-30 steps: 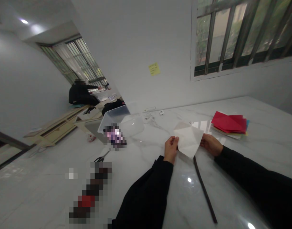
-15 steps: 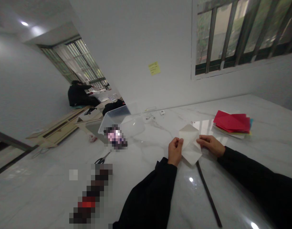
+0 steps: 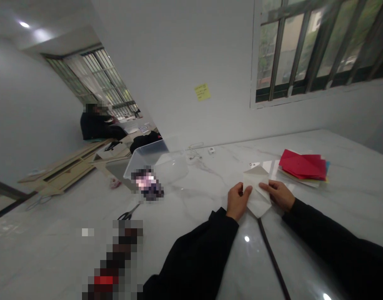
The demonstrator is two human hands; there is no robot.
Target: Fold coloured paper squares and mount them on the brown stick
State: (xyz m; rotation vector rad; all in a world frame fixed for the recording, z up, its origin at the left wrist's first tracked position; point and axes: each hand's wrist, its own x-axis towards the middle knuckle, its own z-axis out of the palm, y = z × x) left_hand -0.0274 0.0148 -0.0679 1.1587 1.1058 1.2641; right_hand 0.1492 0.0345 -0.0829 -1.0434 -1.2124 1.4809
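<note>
Between my two hands is a folded piece of white paper [image 3: 257, 203], with creased flaps and a pointed top and bottom. My left hand [image 3: 238, 201] grips its left edge, the thumb lying on the front. On the other side my right hand [image 3: 280, 195] pinches the right edge, thumb pressed on the paper near its middle. The fingers behind the paper are hidden. A thin dark strip [image 3: 273, 256] runs along the table from below the paper towards me. To the right lies a stack of red paper [image 3: 304, 164] with other colours showing beneath.
Scissors [image 3: 127, 214] lie on the marbled white table [image 3: 191, 216] at left, near a blurred-out patch. A clear plastic bin [image 3: 175, 164] stands at the back left. A small white block [image 3: 212, 151] and cables lie by the wall. A person [image 3: 99, 125] sits in the far room.
My hands and the paper have shifted slightly right. My right thumb has moved further in over the paper's front, and its flaps lie flatter. The view has tilted a little.
</note>
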